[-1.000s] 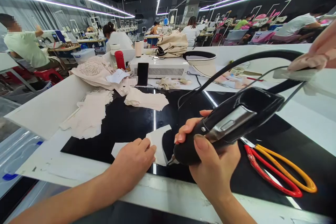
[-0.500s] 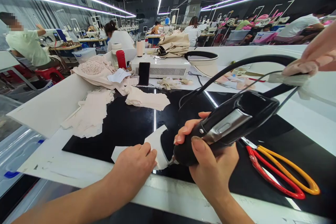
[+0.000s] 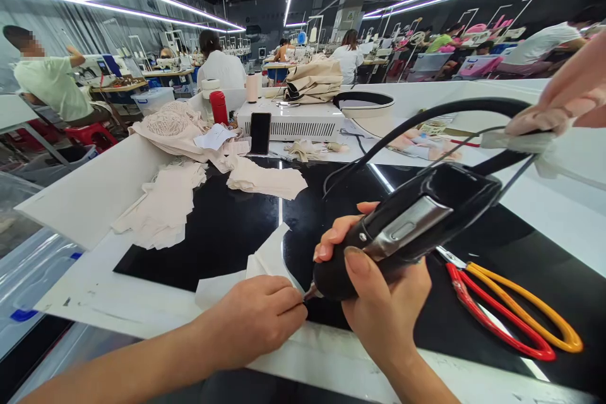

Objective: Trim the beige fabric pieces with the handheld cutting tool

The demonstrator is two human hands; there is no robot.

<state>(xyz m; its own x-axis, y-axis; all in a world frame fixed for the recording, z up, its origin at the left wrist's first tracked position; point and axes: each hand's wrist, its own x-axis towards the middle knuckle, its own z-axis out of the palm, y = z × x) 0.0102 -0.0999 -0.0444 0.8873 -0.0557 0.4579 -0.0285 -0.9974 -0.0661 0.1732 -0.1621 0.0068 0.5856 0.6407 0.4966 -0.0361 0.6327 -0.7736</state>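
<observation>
My right hand point(image 3: 386, 293) is wrapped round a black corded hand tool point(image 3: 402, 227) with a silver lever on its side and a narrow metal tip pointing left and down. At that tip, my left hand point(image 3: 265, 315) pinches the edge of a white fabric piece point(image 3: 269, 255), whose upper part stands up in a curve from the black board point(image 3: 227, 214). The fingertips are very close to the tip; I cannot tell whether they touch it. Scissors point(image 3: 516, 309) with red and orange handles lie right of my right hand.
Stacks of pale fabric pieces point(image 3: 161, 208) lie at the left. Behind are a phone point(image 3: 260, 132), a red bottle point(image 3: 218, 106) and a vented white box point(image 3: 293, 123). The tool's cable point(image 3: 426, 115) arches right. Other people sit at sewing machines beyond.
My left hand has moved right, up to the tool's tip. The white fabric piece has shifted and folded up to the left. The tool and my right hand have barely moved.
</observation>
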